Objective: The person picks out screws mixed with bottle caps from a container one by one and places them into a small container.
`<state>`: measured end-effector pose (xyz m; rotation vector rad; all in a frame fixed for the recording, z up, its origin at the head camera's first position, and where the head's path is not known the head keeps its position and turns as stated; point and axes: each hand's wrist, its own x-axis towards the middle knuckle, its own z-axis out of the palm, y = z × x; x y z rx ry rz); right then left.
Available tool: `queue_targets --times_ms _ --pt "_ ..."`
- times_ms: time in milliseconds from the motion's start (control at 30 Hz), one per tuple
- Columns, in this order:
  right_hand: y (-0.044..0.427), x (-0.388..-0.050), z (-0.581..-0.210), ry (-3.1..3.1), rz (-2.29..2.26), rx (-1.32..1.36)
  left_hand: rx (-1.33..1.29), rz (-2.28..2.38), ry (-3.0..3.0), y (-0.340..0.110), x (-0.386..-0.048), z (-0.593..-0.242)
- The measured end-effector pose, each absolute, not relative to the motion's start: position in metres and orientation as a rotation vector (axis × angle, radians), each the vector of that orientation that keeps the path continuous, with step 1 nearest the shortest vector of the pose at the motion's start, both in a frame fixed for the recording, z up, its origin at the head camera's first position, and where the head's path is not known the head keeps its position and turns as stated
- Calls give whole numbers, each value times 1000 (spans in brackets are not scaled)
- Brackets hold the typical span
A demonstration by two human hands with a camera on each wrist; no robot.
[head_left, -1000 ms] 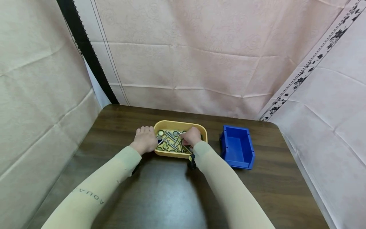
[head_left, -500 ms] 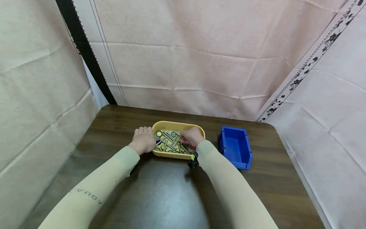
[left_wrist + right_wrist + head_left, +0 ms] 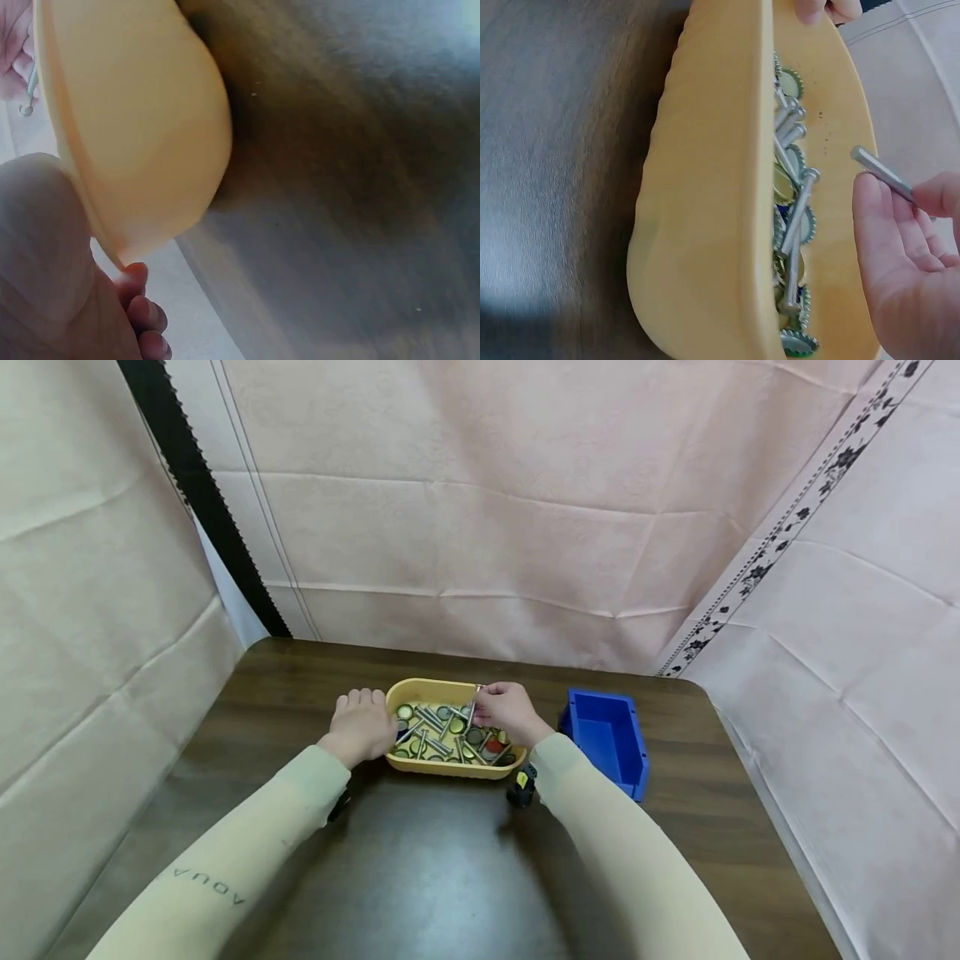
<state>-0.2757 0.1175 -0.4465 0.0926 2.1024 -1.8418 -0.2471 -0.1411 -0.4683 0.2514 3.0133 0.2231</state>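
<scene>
A yellow plastic tub [image 3: 448, 768] stands on the table, holding loose silver bolts [image 3: 801, 206] and crimped bottle caps [image 3: 798, 343]. At the tub's left end my left hand [image 3: 362, 725] grips the rim; in the left wrist view its thumb [image 3: 41, 225] lies along the edge and the fingertips show past it. My right hand [image 3: 510, 712] is over the tub's right part. It pinches one bolt [image 3: 885, 174] between thumb and fingers, and the bolt's headed end [image 3: 26, 111] pokes out in the left wrist view.
A blue open-fronted bin [image 3: 606, 747] stands on the dark wooden table [image 3: 442, 868], right of the tub and partly behind the right forearm. Pale cloth [image 3: 480, 543] hangs behind the table and at both sides.
My right hand has risen from among the tub's contents with a bolt in its fingers. The left hand keeps its place on the tub. The head view has shifted slightly.
</scene>
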Motion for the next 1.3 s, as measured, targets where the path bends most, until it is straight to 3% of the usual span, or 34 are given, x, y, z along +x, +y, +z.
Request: queue_targets --times_ms 400,733,1000,1300 --pt "148 -274 -422 2163 -1904 69 164 217 3007 -138 -250 -475" --pt "214 -265 -393 2319 -1893 39 203 247 3031 -139 -252 -474" --pt "254 -257 -395 2437 -1748 64 486 164 3016 -158 -256 -473" --pt "281 -252 -408 2562 -1551 169 498 195 2958 -159 -256 -474"
